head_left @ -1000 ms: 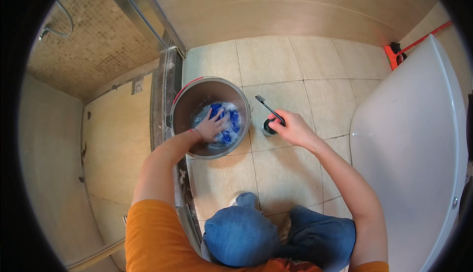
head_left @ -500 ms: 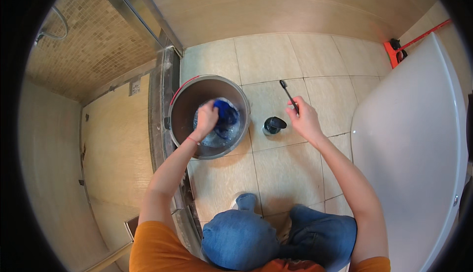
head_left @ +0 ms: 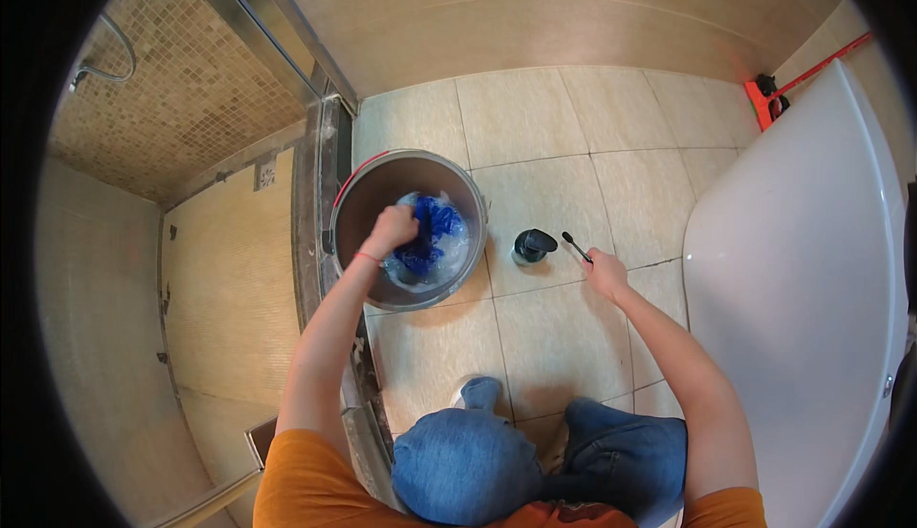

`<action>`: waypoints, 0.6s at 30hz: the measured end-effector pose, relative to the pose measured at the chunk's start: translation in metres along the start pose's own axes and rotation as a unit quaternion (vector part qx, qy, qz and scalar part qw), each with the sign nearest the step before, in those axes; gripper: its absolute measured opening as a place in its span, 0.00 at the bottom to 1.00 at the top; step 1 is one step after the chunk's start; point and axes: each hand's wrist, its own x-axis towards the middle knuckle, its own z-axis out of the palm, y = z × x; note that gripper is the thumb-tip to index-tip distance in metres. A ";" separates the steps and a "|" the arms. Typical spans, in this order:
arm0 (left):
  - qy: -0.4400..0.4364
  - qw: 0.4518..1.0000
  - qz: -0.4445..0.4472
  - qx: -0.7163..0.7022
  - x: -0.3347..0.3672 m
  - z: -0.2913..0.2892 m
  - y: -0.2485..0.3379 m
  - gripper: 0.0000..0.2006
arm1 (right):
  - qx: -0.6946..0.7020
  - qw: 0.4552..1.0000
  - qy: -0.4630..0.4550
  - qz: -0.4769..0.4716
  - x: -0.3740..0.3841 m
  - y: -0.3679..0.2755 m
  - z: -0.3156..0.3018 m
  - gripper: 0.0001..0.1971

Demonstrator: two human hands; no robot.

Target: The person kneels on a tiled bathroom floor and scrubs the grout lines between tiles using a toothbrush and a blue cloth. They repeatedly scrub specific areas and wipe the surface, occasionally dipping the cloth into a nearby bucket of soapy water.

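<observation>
My left hand (head_left: 390,230) reaches into a round grey bucket (head_left: 368,193) on the tiled floor and grips a wet blue cloth (head_left: 435,227) in soapy water. My right hand (head_left: 604,273) rests low over the tiles to the right of the bucket, closed on a small dark-headed brush (head_left: 576,246) that sticks up and to the left. A small bottle with a black pump top (head_left: 530,245) stands between the bucket and my right hand, apart from both.
A white bathtub wall (head_left: 802,270) curves along the right. A shower threshold and metal rail (head_left: 320,174) run left of the bucket, mosaic shower floor (head_left: 181,98) beyond. A red-handled tool (head_left: 774,98) leans in the far right corner. My knees in jeans (head_left: 535,461) are below.
My left hand has lifted and bunched the blue cloth in the bucket. My right hand has moved right, away from the pump bottle, and lowered the brush toward the floor.
</observation>
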 end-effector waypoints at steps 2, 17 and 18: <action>-0.090 0.993 0.037 0.062 0.005 0.042 -0.024 0.28 | 0.034 0.999 0.000 -0.036 0.005 -0.019 0.004 0.13; -0.110 0.987 0.106 0.042 -0.011 0.033 -0.016 0.20 | 0.185 0.934 0.214 -0.219 0.013 -0.084 -0.082 0.11; -0.063 0.994 0.068 -0.052 -0.016 0.023 -0.011 0.20 | 0.191 0.933 0.190 -0.238 0.010 -0.108 -0.099 0.10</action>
